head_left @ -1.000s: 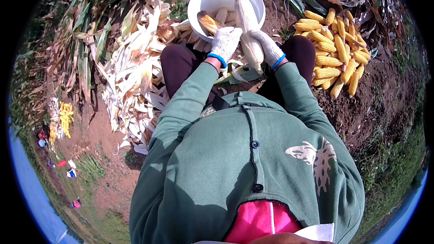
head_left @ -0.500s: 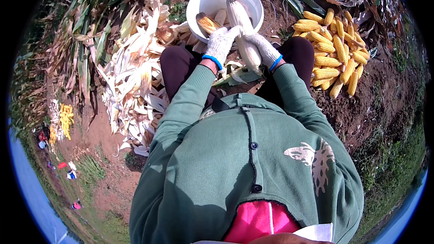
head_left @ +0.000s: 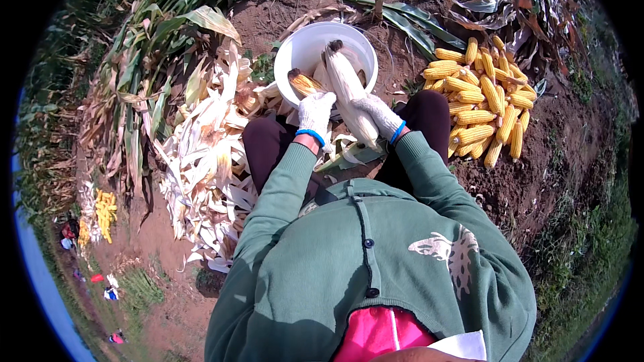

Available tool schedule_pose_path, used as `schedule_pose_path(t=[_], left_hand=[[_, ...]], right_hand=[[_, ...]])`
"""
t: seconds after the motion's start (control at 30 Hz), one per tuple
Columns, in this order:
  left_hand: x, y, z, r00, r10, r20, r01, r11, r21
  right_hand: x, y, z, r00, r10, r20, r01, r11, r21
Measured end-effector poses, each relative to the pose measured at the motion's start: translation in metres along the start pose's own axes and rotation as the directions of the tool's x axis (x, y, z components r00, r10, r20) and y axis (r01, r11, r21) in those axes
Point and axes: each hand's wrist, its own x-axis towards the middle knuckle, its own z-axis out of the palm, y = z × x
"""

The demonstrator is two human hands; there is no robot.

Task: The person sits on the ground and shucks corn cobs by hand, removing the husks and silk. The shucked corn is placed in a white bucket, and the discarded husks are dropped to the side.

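Observation:
My right hand (head_left: pixel 379 115), in a white knit glove with a blue cuff, grips the lower part of an ear of corn (head_left: pixel 347 90) in its pale husk. The ear slants, its dark silk tip over the white bucket (head_left: pixel 285 60) and its butt end toward me. My left hand (head_left: pixel 315 115), gloved the same way, is closed just left of the ear. Its fingertips are hidden, so what they hold cannot be made out. Another ear (head_left: pixel 305 83) with a browned, orange-tinged husk leans inside the bucket near my left hand.
Husked yellow cobs (head_left: pixel 479 104) lie piled to the right of my knee. Loose pale husks (head_left: pixel 201 154) heap up on the left, with leafy cornstalks (head_left: pixel 151 60) beyond. Green husk leaves (head_left: pixel 352 156) lie between my legs. More yellow corn (head_left: pixel 105 214) sits far left.
My left hand has drawn back from the ear, where its thumb lay across the husk. My right hand still holds the ear. The whole view has shifted, with the bucket now lower in the picture.

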Motion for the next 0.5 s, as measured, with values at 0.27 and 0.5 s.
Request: schedule_pose_path(t=[0.27,0.5], left_hand=[[0.014,-0.047,0.006,0.987,-0.129,-0.094,0.083,0.918,-0.388],[-0.015,-0.010,0.020,0.963,0.078,-0.259,-0.137,0.966,-0.219]], right_hand=[[0.002,0.008,-0.005,0.971,0.237,-0.002,-0.224,0.922,0.316],[0.006,0.004,-0.008,0.986,0.151,-0.077,-0.111,0.920,0.377]])
